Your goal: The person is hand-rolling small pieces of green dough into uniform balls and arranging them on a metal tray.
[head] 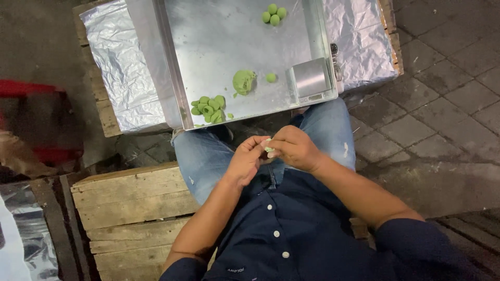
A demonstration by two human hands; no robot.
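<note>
Over my lap, my left hand (245,158) and my right hand (294,148) meet fingertip to fingertip around a small piece of pale green dough (269,149), mostly hidden between the fingers. Just beyond my knees lies a shiny metal tray (219,47). On it sit a larger lump of green dough (243,81), one small ball (271,77), a pile of several shaped green pieces (209,108) at the near left corner, and a cluster of several green balls (274,13) at the far side.
A small metal box (311,78) rests in the tray's near right corner. Foil-covered boards (117,62) flank the tray on both sides. I sit on a wooden pallet (130,208); paved ground (442,104) spreads to the right.
</note>
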